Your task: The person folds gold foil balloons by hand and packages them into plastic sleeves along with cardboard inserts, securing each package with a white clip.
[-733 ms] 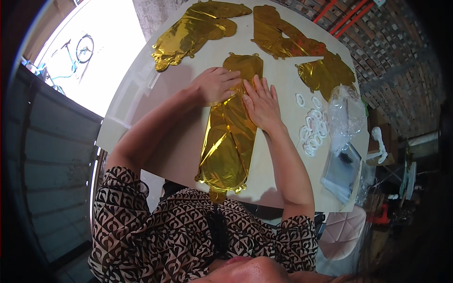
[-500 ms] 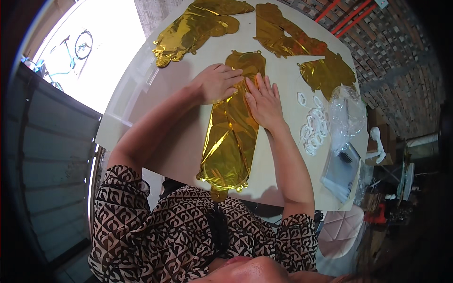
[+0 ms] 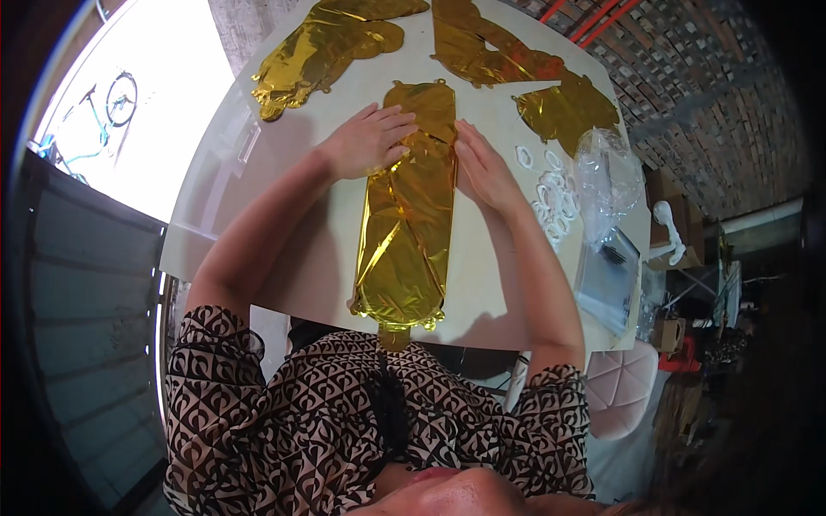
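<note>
A folded gold foil balloon lies flat and lengthwise in front of me, its narrow tab reaching over the table's near edge. My left hand rests on the balloon's upper left part, palm down with fingers stretched out. Along the opposite edge, my right hand lies with its fingers extended, the fingertips touching the foil's right side. Neither hand grips anything. Creases and bright reflections run across the foil between the hands and the near end.
More gold foil balloons lie at the far left and far right of the pale table. Coils of white ribbon, a crumpled clear plastic bag and flat clear sleeves lie to the right.
My right hand has slid off the middle of the foil to its right edge. My left hand stays on the left side. The foil's right side now lies straighter, and the whole view has shifted.
</note>
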Demonstrator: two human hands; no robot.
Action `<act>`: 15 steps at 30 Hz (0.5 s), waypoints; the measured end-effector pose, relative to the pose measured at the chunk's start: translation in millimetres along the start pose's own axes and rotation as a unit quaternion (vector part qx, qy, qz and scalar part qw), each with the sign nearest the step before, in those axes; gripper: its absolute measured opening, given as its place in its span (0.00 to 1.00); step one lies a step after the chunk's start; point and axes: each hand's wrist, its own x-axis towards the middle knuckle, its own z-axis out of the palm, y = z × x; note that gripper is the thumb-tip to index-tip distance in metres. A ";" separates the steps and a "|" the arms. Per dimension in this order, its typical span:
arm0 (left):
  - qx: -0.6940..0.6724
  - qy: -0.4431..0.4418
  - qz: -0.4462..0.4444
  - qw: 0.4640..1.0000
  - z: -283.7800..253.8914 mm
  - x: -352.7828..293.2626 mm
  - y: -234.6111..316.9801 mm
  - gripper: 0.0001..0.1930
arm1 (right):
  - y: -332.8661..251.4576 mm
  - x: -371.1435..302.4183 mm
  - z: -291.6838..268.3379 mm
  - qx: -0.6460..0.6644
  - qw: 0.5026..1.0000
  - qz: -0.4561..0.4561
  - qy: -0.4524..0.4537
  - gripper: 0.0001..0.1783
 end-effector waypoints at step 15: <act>-0.003 0.027 0.007 1.000 2.6 -4.3 -2.1 0.25 | -32.4 -38.8 -18.6 -0.333 0.867 -0.362 -0.082 0.31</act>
